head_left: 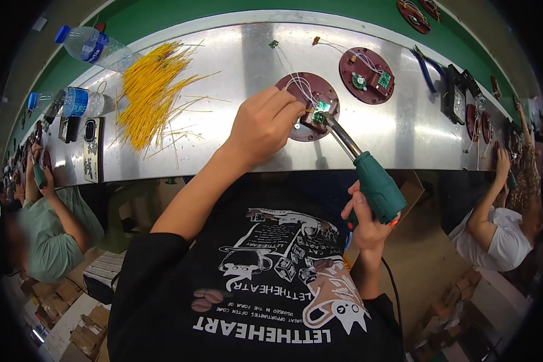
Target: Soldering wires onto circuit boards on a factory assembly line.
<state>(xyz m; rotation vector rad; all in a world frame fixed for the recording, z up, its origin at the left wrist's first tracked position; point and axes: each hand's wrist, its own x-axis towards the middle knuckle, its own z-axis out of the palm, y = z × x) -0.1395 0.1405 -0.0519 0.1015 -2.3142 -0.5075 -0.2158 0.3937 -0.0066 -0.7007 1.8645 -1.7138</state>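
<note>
My right hand [368, 220] is wrapped round the handle of a green soldering gun [380, 190]. The gun's metal tip meets a small green circuit board [321, 110] on a round maroon plastic disc [311, 134]. At the same board my left hand [262, 123] is closed in a pinch on a thin yellow wire [309, 111], most of which the fingers hide. White wires [301, 84] loop over the disc and run up to a tiny green board [274, 44]. A second maroon disc [366, 75], with its own boards and wires, lies to the right.
Left on the metal bench lie a heap of yellow wires [154, 90], a phone [93, 151] and plastic bottles [87, 45]. Blue-handled pliers [427, 69] and a black device [455, 96] are at the right. Co-workers sit on both sides [60, 229], [495, 235].
</note>
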